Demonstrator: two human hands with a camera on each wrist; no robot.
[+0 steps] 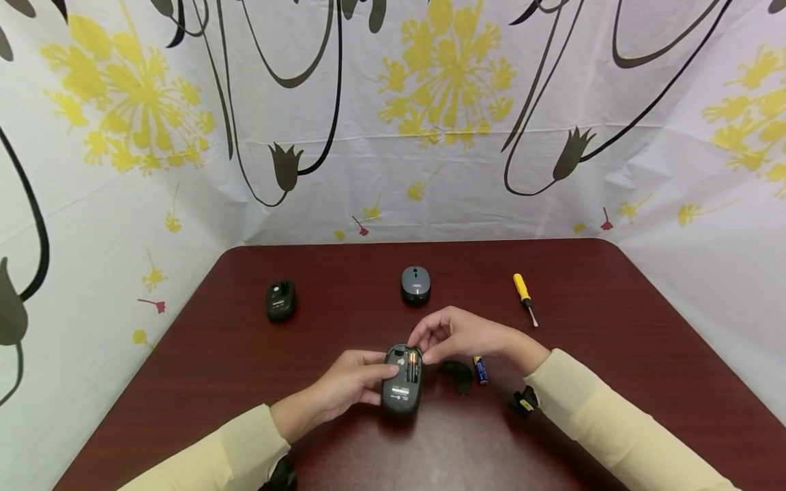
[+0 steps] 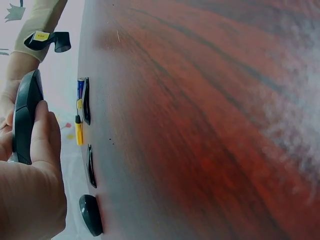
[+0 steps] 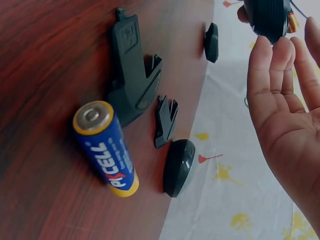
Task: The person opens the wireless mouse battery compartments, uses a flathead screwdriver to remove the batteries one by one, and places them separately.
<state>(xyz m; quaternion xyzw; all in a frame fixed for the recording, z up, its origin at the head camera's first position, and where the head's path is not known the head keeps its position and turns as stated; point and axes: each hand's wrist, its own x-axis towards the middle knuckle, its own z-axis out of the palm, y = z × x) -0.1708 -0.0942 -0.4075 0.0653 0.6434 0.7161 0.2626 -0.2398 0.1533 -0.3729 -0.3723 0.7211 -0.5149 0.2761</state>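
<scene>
My left hand [image 1: 350, 385] holds a dark computer mouse [image 1: 400, 395] with its underside up and its battery compartment uncovered. A copper-and-black battery [image 1: 413, 360] lies in that compartment. At the mouse's top right edge, close to the battery's end, is my right hand [image 1: 463, 334]. In the right wrist view its fingers [image 3: 280, 60] are nearly straight, with fingertips against the mouse's edge. On the table beside that hand lie a black battery cover [image 1: 462, 376] and a blue-and-yellow PKCELL battery [image 1: 481, 370].
A second black mouse [image 1: 281, 301] lies underside up at the back left. Behind my hands sits a grey-topped mouse [image 1: 415, 285]. A yellow-handled screwdriver [image 1: 523, 292] lies at the back right. Another small black cover [image 3: 166, 121] shows in the right wrist view.
</scene>
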